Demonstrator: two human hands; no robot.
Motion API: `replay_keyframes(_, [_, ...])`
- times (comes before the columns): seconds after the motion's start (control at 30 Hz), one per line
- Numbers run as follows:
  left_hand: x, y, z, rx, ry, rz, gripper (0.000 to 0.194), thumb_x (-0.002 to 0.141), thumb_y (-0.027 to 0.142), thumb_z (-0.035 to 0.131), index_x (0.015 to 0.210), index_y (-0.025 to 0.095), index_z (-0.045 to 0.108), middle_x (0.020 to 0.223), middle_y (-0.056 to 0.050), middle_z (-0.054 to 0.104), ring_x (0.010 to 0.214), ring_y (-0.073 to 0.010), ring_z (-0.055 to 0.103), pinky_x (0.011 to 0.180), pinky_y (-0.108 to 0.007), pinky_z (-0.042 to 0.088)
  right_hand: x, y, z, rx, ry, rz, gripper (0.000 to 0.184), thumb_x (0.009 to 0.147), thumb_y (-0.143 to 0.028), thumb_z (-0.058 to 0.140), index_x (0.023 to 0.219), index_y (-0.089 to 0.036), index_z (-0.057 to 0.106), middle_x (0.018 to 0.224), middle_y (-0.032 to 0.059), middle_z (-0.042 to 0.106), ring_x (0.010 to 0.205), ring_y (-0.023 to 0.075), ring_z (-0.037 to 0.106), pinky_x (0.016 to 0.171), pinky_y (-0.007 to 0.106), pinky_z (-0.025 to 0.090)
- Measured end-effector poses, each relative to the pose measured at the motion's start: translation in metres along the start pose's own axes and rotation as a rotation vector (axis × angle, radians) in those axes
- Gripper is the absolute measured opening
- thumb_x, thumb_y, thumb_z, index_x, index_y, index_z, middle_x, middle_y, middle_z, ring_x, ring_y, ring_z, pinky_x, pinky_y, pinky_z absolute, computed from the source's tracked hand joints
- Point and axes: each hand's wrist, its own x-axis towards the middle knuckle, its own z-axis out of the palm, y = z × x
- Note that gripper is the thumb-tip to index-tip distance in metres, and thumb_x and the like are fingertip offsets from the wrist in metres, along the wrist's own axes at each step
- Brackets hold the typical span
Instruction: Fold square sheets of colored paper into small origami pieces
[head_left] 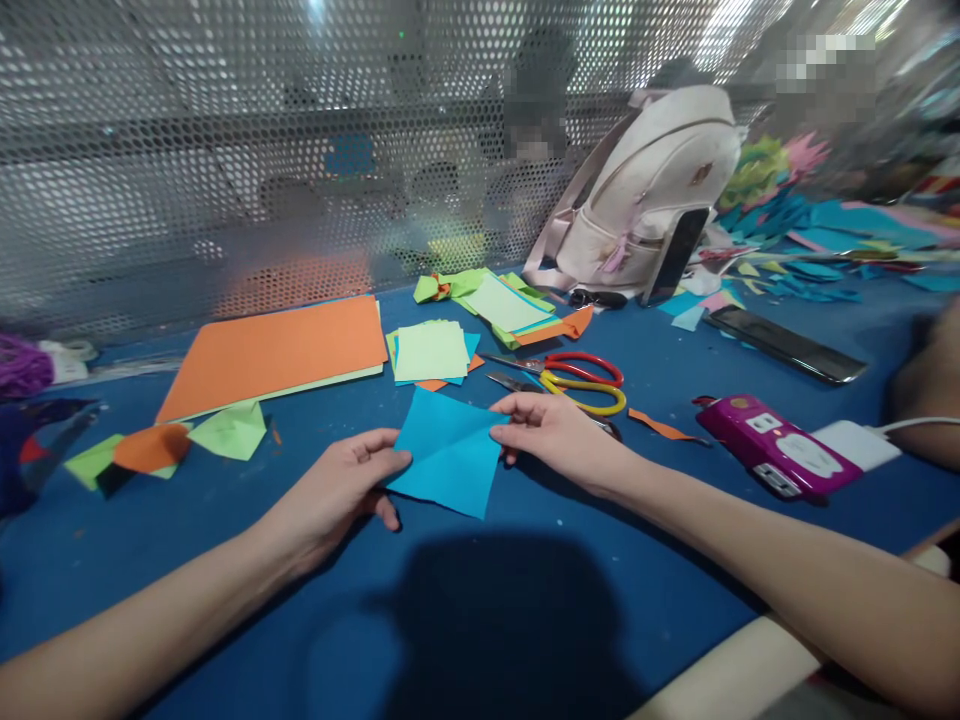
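Observation:
A square of blue paper (448, 455) with faint crease lines is held a little above the table, between my two hands. My left hand (352, 485) pinches its left edge between thumb and fingers. On the opposite side, my right hand (544, 432) grips the upper right edge. Just beyond the right hand lie scissors with red handles (583, 366) and scissors with yellow handles (585, 395). Behind the blue square sits a stack of small paper squares (431, 352), pale green on top.
Large orange sheets (281, 355) lie at back left, near folded paper pieces (154, 448). A white backpack (645, 190) stands against the perforated metal screen (225, 150). At right are a purple phone-like device (776, 445) with a cable, a dark flat case (787, 343) and another person's arm (926, 390).

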Motion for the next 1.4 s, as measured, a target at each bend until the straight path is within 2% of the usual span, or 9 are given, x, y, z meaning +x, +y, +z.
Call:
replay_keyframes(0.1, [-0.001, 0.000, 0.001, 0.077, -0.030, 0.042, 0.020, 0.079, 0.031, 0.064, 0.090, 0.014, 0.060, 0.065, 0.001, 0.063, 0.048, -0.0079, 0.056, 0.041, -0.017, 0.047, -0.001, -0.002, 0.001, 0.019, 0.011, -0.013, 0.015, 0.072, -0.025, 0.063, 0.083, -0.016, 0.060, 0.059, -0.0059, 0.056, 0.052, 0.0072, 0.053, 0.057, 0.023, 0.043])
replay_keyframes(0.27, [-0.003, -0.002, 0.004, 0.106, -0.104, 0.052, 0.038, 0.079, 0.028, 0.063, 0.112, 0.011, 0.053, 0.065, -0.004, 0.066, 0.052, -0.0129, 0.061, 0.045, -0.021, 0.049, -0.003, -0.004, 0.005, 0.058, 0.014, -0.033, 0.022, 0.069, -0.028, 0.066, 0.087, -0.016, 0.062, 0.061, -0.0060, 0.054, 0.055, 0.0077, 0.050, 0.058, 0.024, 0.043])
replay_keyframes(0.4, [-0.005, -0.001, 0.007, 0.079, -0.130, 0.055, 0.053, 0.074, 0.022, 0.066, 0.122, 0.011, 0.046, 0.071, -0.006, 0.068, 0.061, -0.0185, 0.065, 0.048, -0.025, 0.052, -0.005, -0.002, 0.012, 0.118, -0.009, -0.109, 0.021, 0.069, -0.034, 0.067, 0.075, -0.017, 0.057, 0.063, -0.0049, 0.053, 0.059, 0.0088, 0.049, 0.059, 0.024, 0.043])
replay_keyframes(0.47, [-0.005, -0.001, 0.008, 0.069, -0.126, 0.053, 0.053, 0.074, 0.021, 0.067, 0.122, 0.012, 0.047, 0.074, -0.006, 0.068, 0.059, -0.0166, 0.064, 0.050, -0.025, 0.053, -0.006, 0.000, 0.015, 0.102, -0.011, -0.122, 0.023, 0.070, -0.036, 0.067, 0.069, -0.017, 0.054, 0.063, -0.0042, 0.053, 0.060, 0.0097, 0.049, 0.060, 0.025, 0.043])
replay_keyframes(0.63, [-0.004, -0.007, 0.011, 0.016, -0.075, 0.091, 0.046, 0.077, 0.029, 0.067, 0.119, 0.016, 0.053, 0.091, -0.007, 0.070, 0.063, -0.0141, 0.063, 0.056, -0.026, 0.053, -0.009, 0.004, 0.020, 0.057, -0.032, -0.139, 0.019, 0.076, -0.035, 0.062, 0.081, -0.017, 0.060, 0.080, 0.0008, 0.062, 0.076, 0.0157, 0.057, 0.072, 0.030, 0.046])
replay_keyframes(0.83, [-0.001, -0.014, 0.011, -0.143, -0.013, 0.156, 0.038, 0.079, 0.032, 0.065, 0.114, 0.018, 0.059, 0.103, -0.008, 0.070, 0.084, -0.0201, 0.066, 0.074, -0.031, 0.053, -0.011, 0.003, 0.022, -0.080, -0.013, -0.157, 0.021, 0.076, -0.038, 0.060, 0.068, -0.018, 0.057, 0.077, 0.0009, 0.062, 0.073, 0.0163, 0.057, 0.064, 0.027, 0.045])
replay_keyframes(0.97, [0.000, -0.014, 0.012, -0.216, 0.018, 0.158, 0.037, 0.077, 0.029, 0.067, 0.111, 0.017, 0.060, 0.102, -0.009, 0.070, 0.084, -0.0210, 0.067, 0.073, -0.031, 0.052, -0.010, 0.005, 0.023, -0.052, -0.008, -0.163, 0.020, 0.076, -0.037, 0.060, 0.072, -0.018, 0.055, 0.071, -0.0012, 0.056, 0.066, 0.0128, 0.051, 0.059, 0.025, 0.041])
replay_keyframes(1.13, [0.000, -0.014, 0.013, -0.237, 0.073, 0.187, 0.032, 0.075, 0.027, 0.069, 0.104, 0.017, 0.061, 0.096, -0.007, 0.071, 0.081, -0.0193, 0.067, 0.071, -0.029, 0.052, -0.007, 0.007, 0.023, -0.063, 0.069, -0.179, 0.029, 0.074, -0.037, 0.063, 0.063, -0.019, 0.042, 0.057, -0.0074, 0.036, 0.053, 0.0074, 0.037, 0.051, 0.022, 0.030])
replay_keyframes(1.4, [-0.001, -0.016, 0.013, -0.136, 0.094, 0.216, 0.042, 0.075, 0.032, 0.068, 0.113, 0.018, 0.057, 0.096, -0.007, 0.071, 0.080, -0.0193, 0.067, 0.070, -0.029, 0.052, -0.009, 0.003, 0.025, -0.018, 0.095, -0.156, 0.028, 0.074, -0.040, 0.063, 0.066, -0.018, 0.047, 0.057, -0.0069, 0.040, 0.055, 0.0083, 0.041, 0.053, 0.022, 0.032])
